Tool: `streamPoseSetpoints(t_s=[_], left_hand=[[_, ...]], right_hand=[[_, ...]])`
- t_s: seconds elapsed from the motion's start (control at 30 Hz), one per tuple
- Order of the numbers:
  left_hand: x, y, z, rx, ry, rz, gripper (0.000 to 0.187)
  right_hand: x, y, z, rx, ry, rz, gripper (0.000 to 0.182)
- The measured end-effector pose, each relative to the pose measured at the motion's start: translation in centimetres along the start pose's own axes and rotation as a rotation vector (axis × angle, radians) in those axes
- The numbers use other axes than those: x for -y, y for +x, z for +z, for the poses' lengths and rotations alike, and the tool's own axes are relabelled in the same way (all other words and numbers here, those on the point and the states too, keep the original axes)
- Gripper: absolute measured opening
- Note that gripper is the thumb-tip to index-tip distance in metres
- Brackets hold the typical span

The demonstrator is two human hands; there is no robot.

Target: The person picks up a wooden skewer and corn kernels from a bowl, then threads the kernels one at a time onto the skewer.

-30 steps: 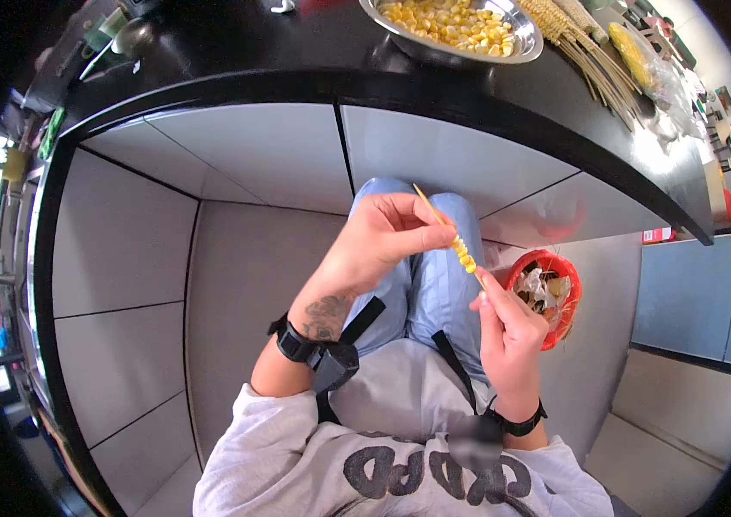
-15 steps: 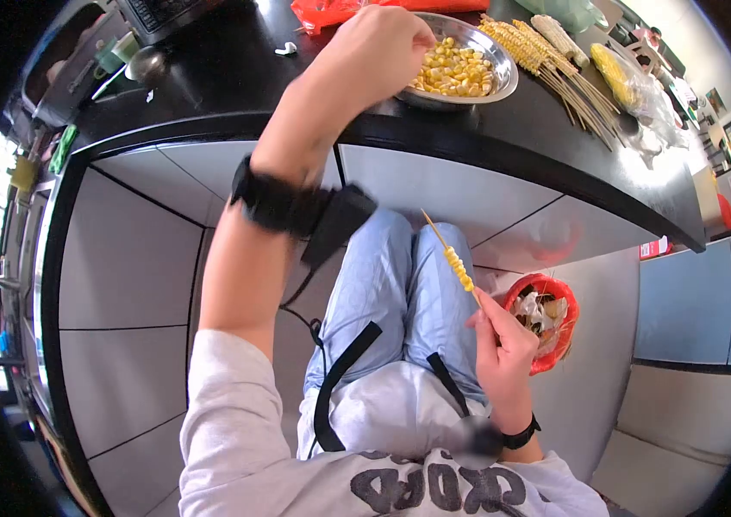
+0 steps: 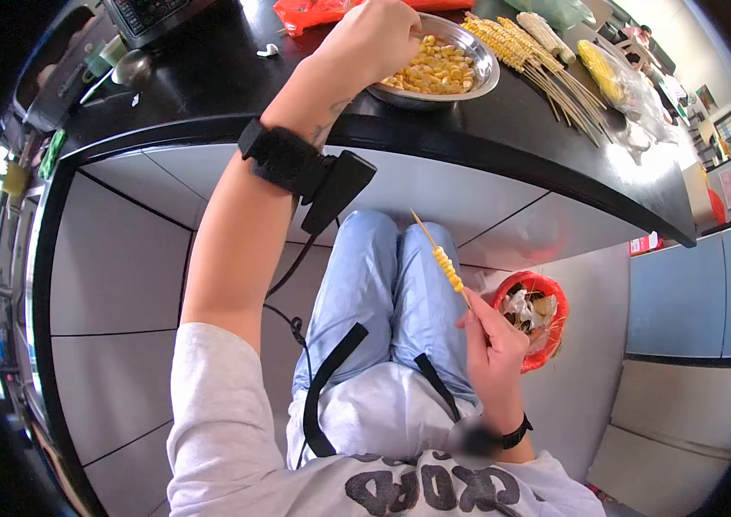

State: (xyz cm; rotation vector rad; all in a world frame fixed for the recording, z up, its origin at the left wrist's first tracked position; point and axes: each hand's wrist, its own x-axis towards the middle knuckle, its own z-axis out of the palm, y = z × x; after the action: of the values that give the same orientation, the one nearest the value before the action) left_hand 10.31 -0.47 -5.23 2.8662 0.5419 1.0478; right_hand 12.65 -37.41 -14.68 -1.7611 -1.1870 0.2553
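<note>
My left hand [image 3: 374, 45] reaches over the left side of a steel bowl [image 3: 488, 76] of loose yellow corn kernels [image 3: 439, 71]. Its fingers are curled together, and whatever is between them is hidden. Above my lap, my right hand [image 3: 496, 338] grips the lower end of a thin wooden skewer [image 3: 421, 226]. Several corn kernels [image 3: 448, 269] are threaded along the skewer's middle, and its bare point slants up and left. Finished-looking corn skewers [image 3: 516, 47] lie in a pile right of the bowl, their sticks toward the counter's front edge.
A red plastic bag [image 3: 314, 15] lies behind the bowl. On the black counter [image 3: 210, 77] are a ladle [image 3: 131, 67], a dark appliance [image 3: 148, 17] and bagged corn [image 3: 602, 73]. A red-lined bin [image 3: 562, 310] stands on the floor beside my right hand.
The view has shifted slightly, moving the counter items left in the frame. My left hand remains at the bowl with its fingers drawn together; my right hand keeps hold of the skewer.
</note>
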Motion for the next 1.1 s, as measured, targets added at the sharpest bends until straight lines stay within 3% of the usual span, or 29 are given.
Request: streamPoseSetpoints(t_s=[0.03, 0.1, 0.17, 0.27, 0.37, 0.43, 0.5, 0.7, 0.77, 1.1], left_hand=[[-0.2, 0.0, -0.1, 0.001, 0.000, -0.001, 0.021], [-2.0, -0.4, -1.7, -0.451, -0.189, 0.189, 0.017], [-5.0, -3.9, -4.5, -0.310, -0.321, -0.010, 0.020], [-8.2, -9.7, -5.8, -0.212, -0.763, -0.270, 0.017], [-10.5, -15.3, -3.6, -0.189, -1.181, -0.586, 0.022], [-10.6, -18.4, -0.8, -0.199, -1.363, -0.688, 0.027], [-11.3, -20.2, 0.4, -0.143, -1.354, -0.817, 0.029], [-11.3, -22.2, 1.8, -0.216, -1.469, -0.918, 0.021], [-11.5, -22.0, 1.7, -0.346, -1.526, -0.900, 0.020], [-12.5, -21.7, 1.4, -0.404, -1.463, -0.836, 0.020]], right_hand=[[0.0, 0.0, 0.0, -0.006, 0.011, -0.007, 0.027], [-0.1, -0.1, -0.1, -0.013, 0.010, 0.005, 0.027], [-0.1, -0.2, -0.2, -0.024, 0.010, 0.023, 0.026], [0.2, -0.1, 0.0, -0.027, 0.010, 0.077, 0.024], [0.1, 0.0, 0.5, -0.031, 0.014, 0.056, 0.024], [-0.1, 0.0, 0.9, -0.012, 0.058, -0.001, 0.025], [-0.4, 0.0, 1.0, 0.032, 0.055, -0.009, 0.025], [-0.2, 0.0, 1.1, 0.085, 0.031, 0.003, 0.026], [-0.1, 0.0, 1.2, 0.079, 0.035, 0.007, 0.026], [0.4, 0.1, 1.3, 0.128, -0.005, 0.016, 0.028]])
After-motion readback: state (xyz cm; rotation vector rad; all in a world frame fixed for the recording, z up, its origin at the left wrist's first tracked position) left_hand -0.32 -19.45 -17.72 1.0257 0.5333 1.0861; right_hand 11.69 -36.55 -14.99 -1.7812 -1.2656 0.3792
